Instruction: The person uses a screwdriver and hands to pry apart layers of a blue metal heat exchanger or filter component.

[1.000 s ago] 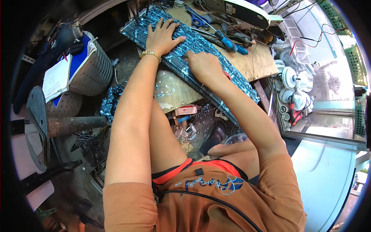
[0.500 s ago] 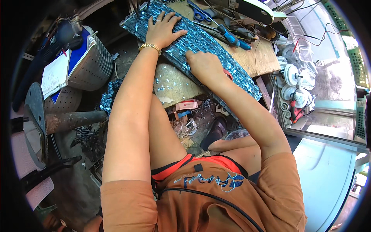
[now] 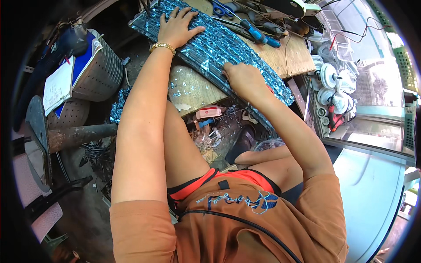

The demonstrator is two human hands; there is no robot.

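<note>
— Head view: what is being handled?
— A long, blue, finned metal panel (image 3: pixel 210 48) is laid slantwise across the worn wooden bench top (image 3: pixel 280 57). It is pressed flat under the left hand (image 3: pixel 177 28), fingers spread wide, near its far end; nothing is gripped.
— And the right hand (image 3: pixel 243 79)?
— It is set on the panel's near edge, fingers curled down; whether anything is pinched cannot be told.
— What is seen around it?
— Blue-handled screwdrivers (image 3: pixel 258 35) are seen just behind the panel, and a perforated grey metal drum (image 3: pixel 98 70) well to the left.
</note>
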